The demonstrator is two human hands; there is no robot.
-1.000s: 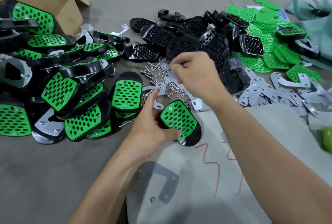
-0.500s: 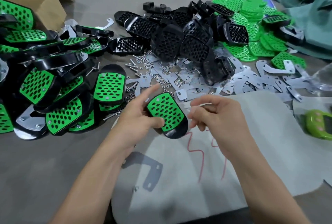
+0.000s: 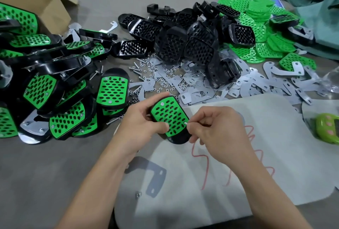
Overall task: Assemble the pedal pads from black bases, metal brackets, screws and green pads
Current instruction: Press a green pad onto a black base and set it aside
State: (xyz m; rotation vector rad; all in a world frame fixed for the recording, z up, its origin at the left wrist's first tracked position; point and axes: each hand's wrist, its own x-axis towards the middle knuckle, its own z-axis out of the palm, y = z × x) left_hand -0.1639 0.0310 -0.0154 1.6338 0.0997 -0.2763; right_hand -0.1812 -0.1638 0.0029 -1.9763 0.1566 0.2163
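Left grip [image 3: 139,125] curls round one pedal pad [image 3: 169,116]; right grip [image 3: 217,130], just beside, pinches one screw [image 3: 185,123] at the pad's edge.

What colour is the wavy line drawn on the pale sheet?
Red: the wavy drawn line, clearest in the head view.

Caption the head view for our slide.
Left hand holds a pedal pad while the right hand pinches a screw at its edge, before heaps of black bases and metal brackets.
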